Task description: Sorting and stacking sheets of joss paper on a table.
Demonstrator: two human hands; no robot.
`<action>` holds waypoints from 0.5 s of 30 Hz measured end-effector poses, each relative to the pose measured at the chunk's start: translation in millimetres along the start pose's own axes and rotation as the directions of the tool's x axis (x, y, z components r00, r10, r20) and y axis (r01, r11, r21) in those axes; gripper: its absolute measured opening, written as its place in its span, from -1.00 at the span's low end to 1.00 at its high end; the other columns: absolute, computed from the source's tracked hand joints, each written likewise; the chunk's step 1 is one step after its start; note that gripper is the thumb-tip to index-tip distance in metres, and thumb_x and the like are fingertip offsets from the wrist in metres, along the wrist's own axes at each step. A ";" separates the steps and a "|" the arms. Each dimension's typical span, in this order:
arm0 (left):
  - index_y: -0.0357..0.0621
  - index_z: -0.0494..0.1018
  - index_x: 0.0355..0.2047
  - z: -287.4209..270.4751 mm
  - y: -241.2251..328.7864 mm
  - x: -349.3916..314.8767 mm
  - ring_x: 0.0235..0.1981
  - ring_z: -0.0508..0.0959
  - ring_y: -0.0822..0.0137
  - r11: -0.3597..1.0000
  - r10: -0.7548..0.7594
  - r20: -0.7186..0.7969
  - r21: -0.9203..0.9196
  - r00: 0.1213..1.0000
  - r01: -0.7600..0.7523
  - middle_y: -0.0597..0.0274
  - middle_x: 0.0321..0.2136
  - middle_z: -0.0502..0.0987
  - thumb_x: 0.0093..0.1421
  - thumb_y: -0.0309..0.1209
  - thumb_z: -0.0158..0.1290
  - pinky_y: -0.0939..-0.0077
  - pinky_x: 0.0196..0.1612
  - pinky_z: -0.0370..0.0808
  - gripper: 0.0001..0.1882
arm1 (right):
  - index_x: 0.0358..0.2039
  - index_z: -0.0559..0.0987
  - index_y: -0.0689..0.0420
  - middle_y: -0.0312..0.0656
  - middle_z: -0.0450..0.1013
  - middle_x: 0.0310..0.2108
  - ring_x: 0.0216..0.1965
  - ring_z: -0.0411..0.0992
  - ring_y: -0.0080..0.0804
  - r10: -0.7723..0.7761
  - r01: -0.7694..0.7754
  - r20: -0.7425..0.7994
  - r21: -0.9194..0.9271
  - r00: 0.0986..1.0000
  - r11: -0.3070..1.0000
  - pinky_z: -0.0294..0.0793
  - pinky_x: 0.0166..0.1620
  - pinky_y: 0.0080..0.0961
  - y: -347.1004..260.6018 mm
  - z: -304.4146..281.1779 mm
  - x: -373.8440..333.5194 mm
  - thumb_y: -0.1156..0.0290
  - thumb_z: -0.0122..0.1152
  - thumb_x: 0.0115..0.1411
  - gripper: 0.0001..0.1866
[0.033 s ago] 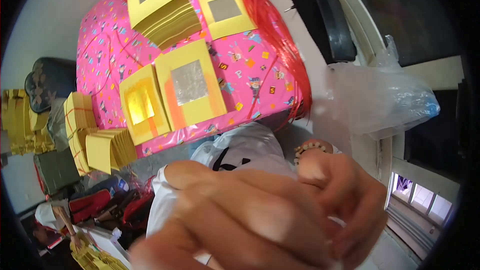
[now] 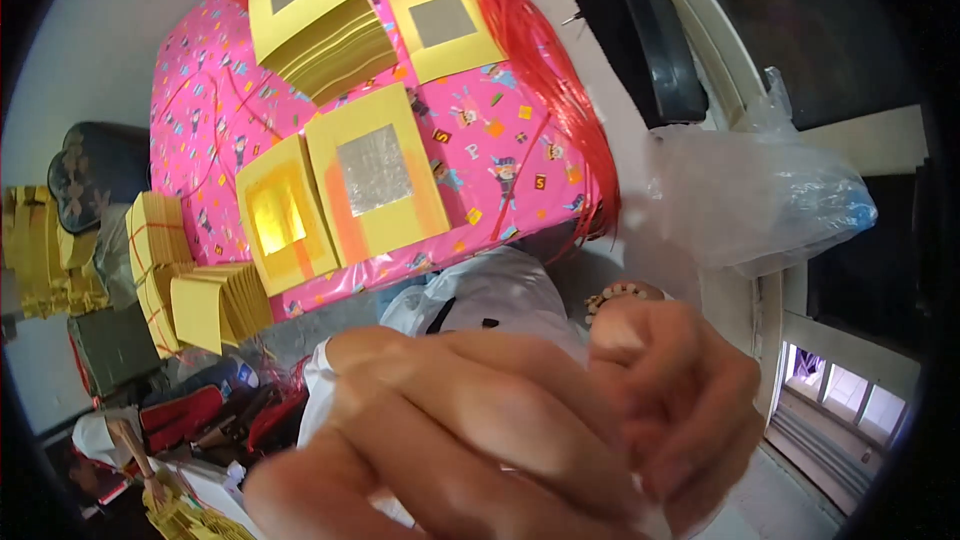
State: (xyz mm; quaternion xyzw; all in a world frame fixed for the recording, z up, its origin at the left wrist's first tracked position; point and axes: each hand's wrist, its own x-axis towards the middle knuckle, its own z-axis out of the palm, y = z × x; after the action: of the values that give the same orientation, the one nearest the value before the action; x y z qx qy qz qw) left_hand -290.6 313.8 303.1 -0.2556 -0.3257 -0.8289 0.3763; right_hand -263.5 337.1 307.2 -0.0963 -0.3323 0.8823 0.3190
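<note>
paper point(image 2: 378, 175), lengthwise toward hands point(image 2: 450, 425)

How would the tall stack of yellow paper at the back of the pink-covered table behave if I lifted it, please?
The tall stack of yellow paper would probably flex, since its layered side bows in waves. It may slide apart, as no tie shows around it, unlike the red-tied yellow bundles. It is likely heavy, with many layers packed closely.
</note>
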 end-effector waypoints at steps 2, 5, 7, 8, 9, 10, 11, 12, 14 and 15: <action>-0.14 0.21 -0.30 -32.5 7.4 -3.2 -0.46 0.46 0.43 0.964 0.048 0.107 0.254 0.993 -0.074 0.10 -0.51 0.48 0.05 -0.52 0.16 0.61 -0.45 0.45 -0.68 | -0.34 0.47 0.04 -0.27 0.43 -0.31 -0.28 0.42 -0.26 -0.105 0.042 0.592 0.120 0.799 0.992 0.40 -0.25 -0.35 33.3 -27.7 51.2 0.43 0.16 0.13 -0.92; -0.21 0.22 -0.26 -60.0 1.8 0.3 -0.43 0.53 0.40 0.872 -0.051 0.103 0.490 0.993 -0.006 0.12 -0.44 0.51 -0.01 -0.65 0.19 0.59 -0.40 0.49 -0.61 | -0.33 0.48 0.16 -0.04 0.45 -0.27 -0.23 0.45 -0.19 -0.253 0.450 0.911 0.087 0.325 0.889 0.40 -0.18 -0.38 77.6 -48.0 126.6 0.48 0.16 0.11 -0.89; -0.31 0.30 -0.25 -83.6 -14.0 -0.4 -0.36 0.56 0.37 0.766 -0.213 -0.025 0.616 0.977 0.182 0.10 -0.40 0.52 0.05 -0.68 0.10 0.59 -0.32 0.50 -0.73 | -0.20 0.45 0.20 0.02 0.39 -0.15 -0.04 0.35 -0.07 -0.212 0.790 0.880 -0.247 0.425 0.560 0.31 0.02 -0.29 101.5 -56.1 154.6 0.47 0.17 0.12 -0.78; -0.31 0.31 -0.24 -100.5 -24.9 1.7 -0.34 0.56 0.37 0.692 -0.244 -0.054 0.690 0.968 0.213 0.13 -0.37 0.52 0.07 -0.67 0.08 0.61 -0.28 0.49 -0.75 | -0.14 0.44 0.23 0.05 0.35 -0.07 0.03 0.29 -0.02 -0.138 0.816 0.867 -0.382 0.480 0.434 0.25 0.08 -0.24 107.9 -58.4 163.9 0.44 0.16 0.14 -0.73; -0.31 0.32 -0.23 -110.9 -37.0 3.0 -0.34 0.55 0.41 0.703 -0.277 -0.122 0.650 0.953 0.287 0.15 -0.35 0.51 0.08 -0.67 0.07 0.64 -0.26 0.47 -0.76 | -0.14 0.44 0.23 0.05 0.35 -0.07 0.03 0.29 -0.02 -0.143 0.820 0.869 -0.377 0.474 0.431 0.25 0.08 -0.24 111.7 -64.9 174.7 0.44 0.16 0.14 -0.73; -0.30 0.34 -0.23 -119.2 -48.2 5.0 -0.34 0.54 0.44 0.711 -0.306 -0.188 0.607 0.933 0.355 0.17 -0.32 0.50 0.08 -0.67 0.05 0.66 -0.25 0.46 -0.76 | -0.08 0.40 0.24 0.09 0.29 -0.02 0.06 0.25 0.01 -0.090 0.861 0.887 -0.410 0.453 0.301 0.22 0.11 -0.22 115.8 -71.4 185.1 0.42 0.18 0.14 -0.65; -0.29 0.35 -0.24 -125.8 -57.9 7.8 -0.35 0.54 0.48 0.704 -0.357 -0.221 0.575 0.908 0.417 0.20 -0.34 0.50 0.09 -0.67 0.05 0.68 -0.26 0.45 -0.79 | -0.01 0.36 0.24 0.13 0.24 0.03 0.09 0.21 0.05 -0.035 0.888 0.897 -0.430 0.440 0.162 0.19 0.13 -0.19 118.7 -76.2 192.6 0.39 0.19 0.14 -0.58; -0.28 0.37 -0.26 -131.8 -70.2 11.2 -0.36 0.53 0.51 0.694 -0.415 -0.247 0.536 0.876 0.480 0.23 -0.35 0.50 0.10 -0.66 0.05 0.69 -0.26 0.45 -0.82 | -0.01 0.36 0.24 0.13 0.24 0.03 0.09 0.21 0.05 -0.041 0.890 0.898 -0.428 0.439 0.154 0.19 0.13 -0.19 118.7 -78.3 198.3 0.39 0.19 0.14 -0.58; -0.28 0.39 -0.31 -152.8 -93.3 10.4 -0.39 0.53 0.56 0.671 -0.449 -0.236 0.548 0.862 0.500 0.25 -0.38 0.51 0.09 -0.65 0.06 0.71 -0.30 0.45 -0.85 | 0.08 0.26 0.24 0.16 0.14 0.09 0.10 0.18 0.09 0.055 0.882 0.881 -0.471 0.469 0.011 0.16 0.14 -0.13 120.8 -79.4 202.1 0.33 0.20 0.14 -0.46; -0.28 0.40 -0.32 -159.6 -107.7 9.2 -0.40 0.54 0.56 0.650 -0.474 -0.215 0.569 0.854 0.504 0.26 -0.39 0.52 0.08 -0.66 0.05 0.71 -0.33 0.45 -0.86 | 0.08 0.26 0.24 0.16 0.14 0.09 0.10 0.18 0.09 0.051 0.884 0.883 -0.467 0.466 0.011 0.16 0.14 -0.13 122.9 -81.2 204.8 0.33 0.20 0.14 -0.46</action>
State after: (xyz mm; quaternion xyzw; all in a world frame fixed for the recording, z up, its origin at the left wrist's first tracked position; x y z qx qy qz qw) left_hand -409.6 247.1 166.9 -0.0045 -0.6210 -0.7557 0.2082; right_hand -453.1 437.5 174.5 0.2002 -0.8941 0.2516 0.3117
